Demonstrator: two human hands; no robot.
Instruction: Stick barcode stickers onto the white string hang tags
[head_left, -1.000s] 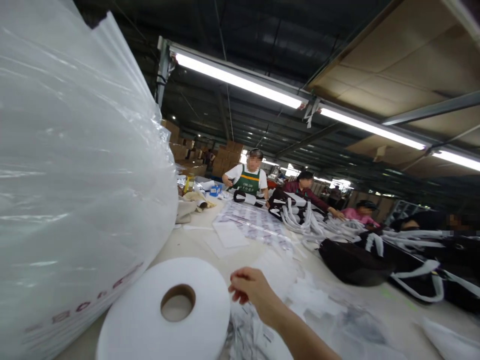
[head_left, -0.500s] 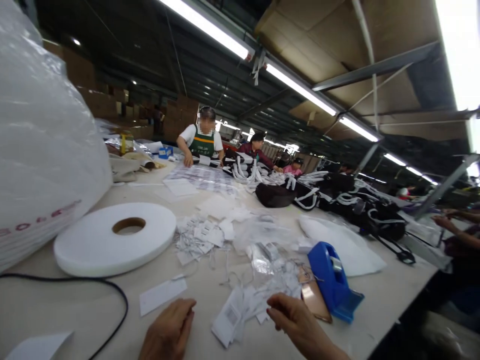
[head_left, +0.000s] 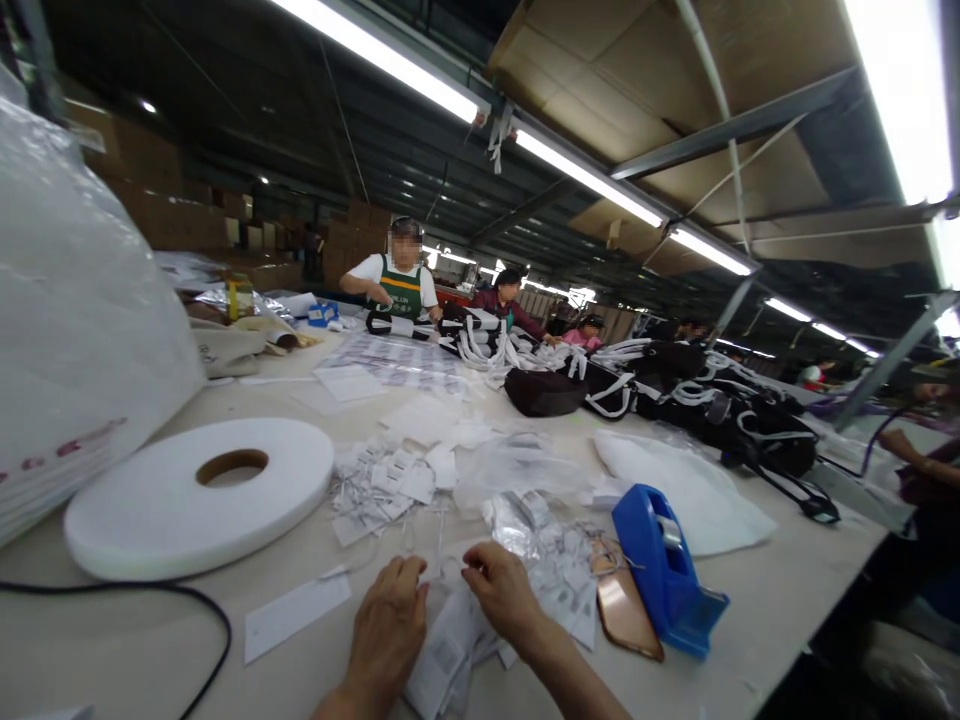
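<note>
My left hand (head_left: 390, 625) is over the near table, its fingers bent and closed in a pinch beside a stack of white hang tags (head_left: 442, 650). Opposite it, my right hand (head_left: 501, 592) pinches with thumb and forefinger above the same tags. A thin pale tag string (head_left: 448, 566) loops faintly between the two sets of fingertips. The stack lies under and between my hands, partly covered by them. More loose tags (head_left: 386, 480) form a heap just beyond, and others (head_left: 566, 570) spread to the right of my right hand.
A blue tape dispenser (head_left: 664, 570) and a copper-coloured phone (head_left: 628, 605) are at right. On the left are a white roll (head_left: 150, 510), a black cable (head_left: 202, 600), a single tag (head_left: 296, 612) and a large plastic bag (head_left: 82, 330). Black bags (head_left: 547, 390) and co-workers (head_left: 405, 285) are beyond.
Both my hands have moved forward and closer together, now meeting over the tag stack with fingertips pinched. The co-worker across the table has raised one hand.
</note>
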